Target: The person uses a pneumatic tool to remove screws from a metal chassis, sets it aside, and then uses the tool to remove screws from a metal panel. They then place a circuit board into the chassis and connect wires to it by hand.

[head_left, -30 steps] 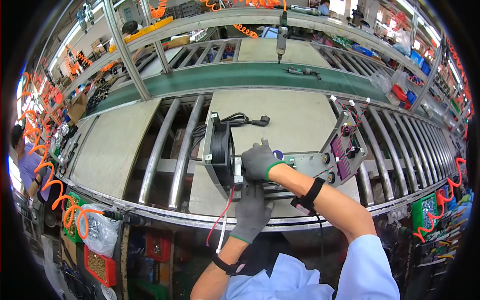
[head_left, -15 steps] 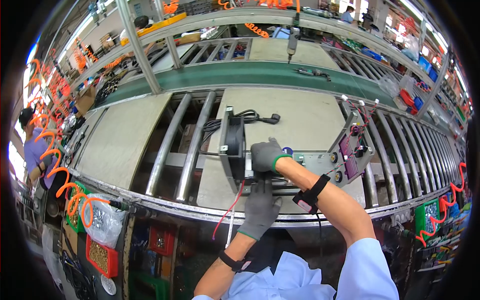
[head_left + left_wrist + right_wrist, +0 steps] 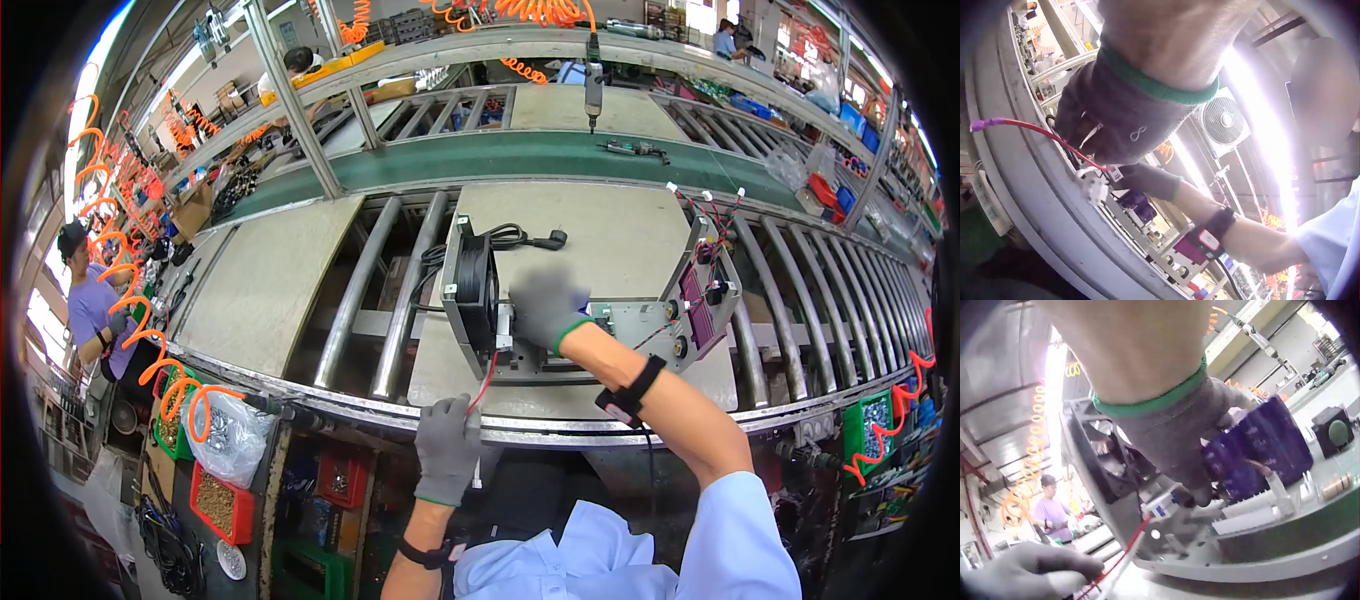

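Observation:
A grey metal chassis point(image 3: 560, 374) stands on a board on the roller line, with a black fan point(image 3: 476, 292) at its left end. My gloved left hand point(image 3: 447, 450) is at the line's front edge, pinching the red wire point(image 3: 487, 383) and white wire that hang from the chassis. The red wire's purple terminal point(image 3: 985, 124) sticks out free in the left wrist view. My right hand point(image 3: 548, 308), blurred, is inside the chassis beside the fan, close to a white connector point(image 3: 1161, 505) and purple capacitors point(image 3: 1266, 450). Its fingertips are partly hidden, and I cannot tell what they hold.
A black power cord point(image 3: 520, 238) lies behind the fan. Red and black wires point(image 3: 712, 215) rise from the chassis's right end. An electric screwdriver point(image 3: 593, 92) hangs above the green belt point(image 3: 480, 155). Red and green bins point(image 3: 222, 505) stand at front left; another person point(image 3: 95, 305) is farther left.
My left hand has come out from beneath the right hand, moving left and towards me to the wires. The right hand has lifted slightly and blurs. The head view has shifted.

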Action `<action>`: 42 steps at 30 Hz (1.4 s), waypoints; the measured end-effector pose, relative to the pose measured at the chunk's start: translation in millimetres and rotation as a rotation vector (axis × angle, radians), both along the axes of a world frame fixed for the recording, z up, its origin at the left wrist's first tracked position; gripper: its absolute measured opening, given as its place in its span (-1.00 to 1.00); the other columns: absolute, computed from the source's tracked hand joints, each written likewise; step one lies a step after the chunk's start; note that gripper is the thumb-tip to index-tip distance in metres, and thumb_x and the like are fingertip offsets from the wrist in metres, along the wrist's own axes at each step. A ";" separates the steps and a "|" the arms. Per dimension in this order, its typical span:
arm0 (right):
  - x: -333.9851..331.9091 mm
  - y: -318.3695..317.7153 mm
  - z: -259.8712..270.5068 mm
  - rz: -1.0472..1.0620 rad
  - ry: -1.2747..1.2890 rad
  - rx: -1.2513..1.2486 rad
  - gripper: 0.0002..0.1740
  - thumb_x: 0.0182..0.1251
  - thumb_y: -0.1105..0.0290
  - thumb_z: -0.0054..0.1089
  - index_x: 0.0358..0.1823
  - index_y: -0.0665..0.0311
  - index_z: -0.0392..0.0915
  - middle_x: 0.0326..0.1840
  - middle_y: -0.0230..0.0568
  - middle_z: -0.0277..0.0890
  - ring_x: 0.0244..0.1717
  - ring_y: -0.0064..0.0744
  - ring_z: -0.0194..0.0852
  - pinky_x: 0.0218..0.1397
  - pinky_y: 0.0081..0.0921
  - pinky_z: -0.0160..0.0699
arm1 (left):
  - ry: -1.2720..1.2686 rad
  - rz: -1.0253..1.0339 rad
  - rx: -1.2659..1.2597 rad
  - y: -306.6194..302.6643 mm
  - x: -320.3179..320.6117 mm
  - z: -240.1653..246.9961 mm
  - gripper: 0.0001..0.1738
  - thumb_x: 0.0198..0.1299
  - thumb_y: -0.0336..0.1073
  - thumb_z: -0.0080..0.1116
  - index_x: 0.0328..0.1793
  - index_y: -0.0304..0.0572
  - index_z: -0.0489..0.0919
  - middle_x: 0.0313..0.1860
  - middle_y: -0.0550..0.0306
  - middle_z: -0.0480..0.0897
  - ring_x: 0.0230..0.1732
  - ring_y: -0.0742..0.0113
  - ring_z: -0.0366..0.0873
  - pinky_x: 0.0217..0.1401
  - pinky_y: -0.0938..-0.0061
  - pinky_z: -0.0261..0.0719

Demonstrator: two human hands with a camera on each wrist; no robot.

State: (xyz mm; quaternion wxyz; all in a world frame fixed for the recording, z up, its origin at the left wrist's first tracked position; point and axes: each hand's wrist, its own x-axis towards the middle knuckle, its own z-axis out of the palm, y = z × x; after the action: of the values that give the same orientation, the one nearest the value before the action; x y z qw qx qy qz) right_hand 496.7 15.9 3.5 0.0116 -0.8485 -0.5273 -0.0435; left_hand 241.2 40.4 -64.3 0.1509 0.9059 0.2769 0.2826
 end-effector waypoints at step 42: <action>-61.1 -200.4 -11.6 -0.052 1.452 0.113 -0.69 0.40 0.19 0.37 -0.28 0.35 0.76 -0.53 -0.45 0.53 -0.46 -0.70 0.35 -0.34 -0.55 0.39 | -0.134 -0.138 -1.309 -46.2 93.6 45.9 -0.61 0.44 -0.05 0.22 -0.31 -0.22 0.54 -0.51 0.17 0.59 -0.64 0.53 0.54 -0.67 0.63 0.43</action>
State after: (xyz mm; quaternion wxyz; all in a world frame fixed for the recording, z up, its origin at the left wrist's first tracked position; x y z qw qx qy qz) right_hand 435.6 -184.4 -8.1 0.4011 -0.6739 -0.3633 0.5030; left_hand 334.8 -5.8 -18.4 0.7048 0.6233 0.3230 0.1014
